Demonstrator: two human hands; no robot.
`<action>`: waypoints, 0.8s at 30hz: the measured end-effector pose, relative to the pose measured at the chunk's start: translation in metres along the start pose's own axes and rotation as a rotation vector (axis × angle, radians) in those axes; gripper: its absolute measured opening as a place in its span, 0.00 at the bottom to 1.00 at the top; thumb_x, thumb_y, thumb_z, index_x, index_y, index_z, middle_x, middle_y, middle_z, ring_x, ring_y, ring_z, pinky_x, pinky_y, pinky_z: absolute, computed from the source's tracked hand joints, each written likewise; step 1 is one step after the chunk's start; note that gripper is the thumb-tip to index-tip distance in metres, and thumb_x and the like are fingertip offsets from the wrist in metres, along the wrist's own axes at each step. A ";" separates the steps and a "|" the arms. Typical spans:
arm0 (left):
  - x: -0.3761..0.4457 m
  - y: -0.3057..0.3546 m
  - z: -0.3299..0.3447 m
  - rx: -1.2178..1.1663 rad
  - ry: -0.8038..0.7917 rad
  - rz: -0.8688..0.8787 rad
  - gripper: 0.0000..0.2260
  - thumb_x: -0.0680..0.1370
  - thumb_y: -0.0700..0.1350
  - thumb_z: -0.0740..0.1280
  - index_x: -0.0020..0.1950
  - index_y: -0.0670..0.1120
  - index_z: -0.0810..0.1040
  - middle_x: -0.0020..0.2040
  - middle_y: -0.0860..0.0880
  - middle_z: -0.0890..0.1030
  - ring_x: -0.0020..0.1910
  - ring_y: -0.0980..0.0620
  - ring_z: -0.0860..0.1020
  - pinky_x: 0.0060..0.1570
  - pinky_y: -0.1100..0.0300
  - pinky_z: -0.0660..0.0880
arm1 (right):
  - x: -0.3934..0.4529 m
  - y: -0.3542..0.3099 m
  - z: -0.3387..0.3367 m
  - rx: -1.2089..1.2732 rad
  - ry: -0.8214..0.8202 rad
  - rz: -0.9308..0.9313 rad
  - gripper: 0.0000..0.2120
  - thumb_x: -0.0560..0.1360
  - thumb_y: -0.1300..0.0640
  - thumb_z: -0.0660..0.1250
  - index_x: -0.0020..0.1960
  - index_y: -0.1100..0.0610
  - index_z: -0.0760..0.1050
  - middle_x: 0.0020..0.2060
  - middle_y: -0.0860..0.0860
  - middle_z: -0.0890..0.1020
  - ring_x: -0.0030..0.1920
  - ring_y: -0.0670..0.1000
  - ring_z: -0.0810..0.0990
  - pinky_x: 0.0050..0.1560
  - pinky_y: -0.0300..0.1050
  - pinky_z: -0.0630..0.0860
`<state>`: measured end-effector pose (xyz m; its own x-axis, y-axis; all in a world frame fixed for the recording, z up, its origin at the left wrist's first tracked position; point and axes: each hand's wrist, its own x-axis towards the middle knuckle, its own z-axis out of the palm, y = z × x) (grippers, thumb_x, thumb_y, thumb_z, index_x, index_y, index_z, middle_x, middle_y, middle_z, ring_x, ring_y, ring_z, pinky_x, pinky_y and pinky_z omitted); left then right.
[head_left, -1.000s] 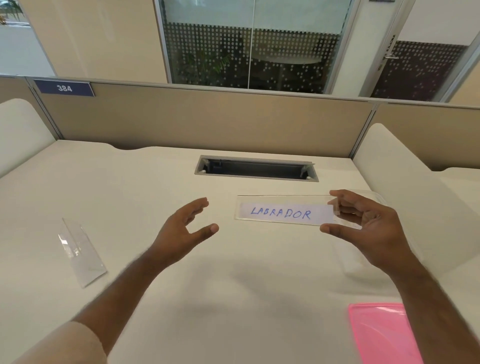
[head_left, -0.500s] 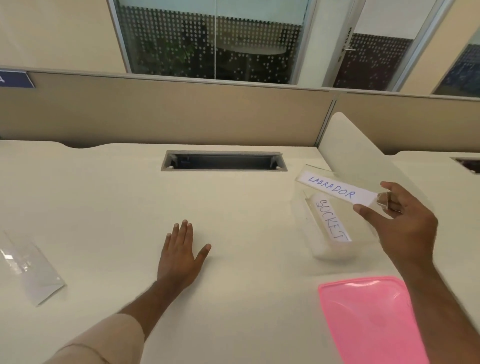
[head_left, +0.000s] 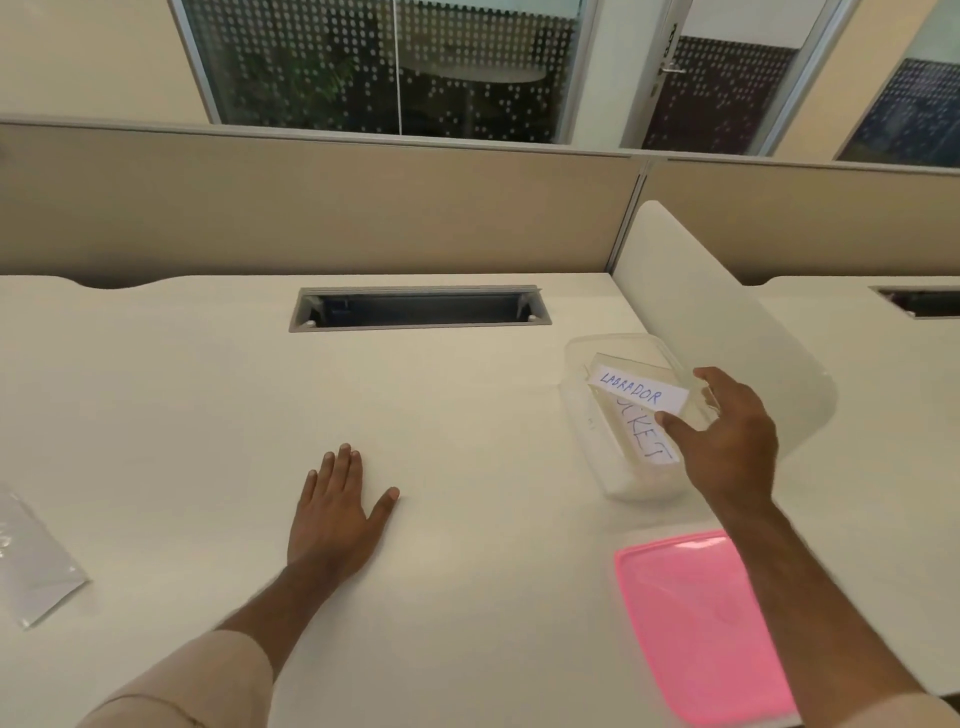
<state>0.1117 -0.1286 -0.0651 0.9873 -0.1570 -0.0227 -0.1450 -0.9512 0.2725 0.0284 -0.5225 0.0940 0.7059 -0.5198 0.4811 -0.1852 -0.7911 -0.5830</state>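
Observation:
My right hand (head_left: 730, 439) pinches one end of a clear acrylic name holder with a white slip reading LABRADOR (head_left: 635, 393), held over the open clear plastic box (head_left: 589, 421) at the right of the desk. Inside the box lies another holder whose slip reads SOCKET (head_left: 649, 441), partly covered by the LABRADOR one. My left hand (head_left: 337, 512) rests flat on the white desk (head_left: 208, 415), fingers straight, holding nothing.
A pink lid (head_left: 696, 623) lies near the front right edge. An empty clear acrylic holder (head_left: 31, 561) lies at the far left. A cable slot (head_left: 421, 307) opens in the desk's back middle. A white divider (head_left: 727, 332) stands right behind the box.
My right hand carried the LABRADOR holder from the desk's middle rightward and lowered it into the box. My left hand dropped flat onto the desk. The view turned right.

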 end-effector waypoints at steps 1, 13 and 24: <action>0.000 0.000 0.000 0.001 0.000 0.000 0.40 0.79 0.69 0.44 0.82 0.44 0.46 0.83 0.50 0.46 0.82 0.52 0.44 0.79 0.54 0.42 | -0.001 0.000 0.007 -0.017 -0.009 0.003 0.30 0.64 0.58 0.80 0.63 0.56 0.74 0.52 0.58 0.80 0.52 0.58 0.80 0.52 0.51 0.76; 0.002 -0.002 0.004 0.007 0.010 -0.003 0.40 0.78 0.69 0.45 0.82 0.44 0.47 0.83 0.50 0.48 0.82 0.52 0.44 0.79 0.54 0.43 | -0.003 0.000 0.056 -0.224 -0.275 0.264 0.23 0.65 0.65 0.73 0.57 0.60 0.68 0.52 0.60 0.75 0.52 0.64 0.76 0.43 0.51 0.73; 0.000 0.001 -0.001 0.000 -0.003 -0.018 0.39 0.79 0.68 0.47 0.82 0.44 0.47 0.83 0.50 0.47 0.82 0.53 0.44 0.79 0.55 0.42 | -0.003 0.005 0.061 -0.163 -0.331 0.327 0.15 0.71 0.66 0.65 0.58 0.60 0.74 0.53 0.59 0.82 0.53 0.62 0.79 0.50 0.50 0.75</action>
<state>0.1115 -0.1292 -0.0641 0.9896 -0.1409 -0.0300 -0.1276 -0.9537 0.2724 0.0669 -0.5051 0.0490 0.7677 -0.6395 0.0407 -0.5188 -0.6577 -0.5461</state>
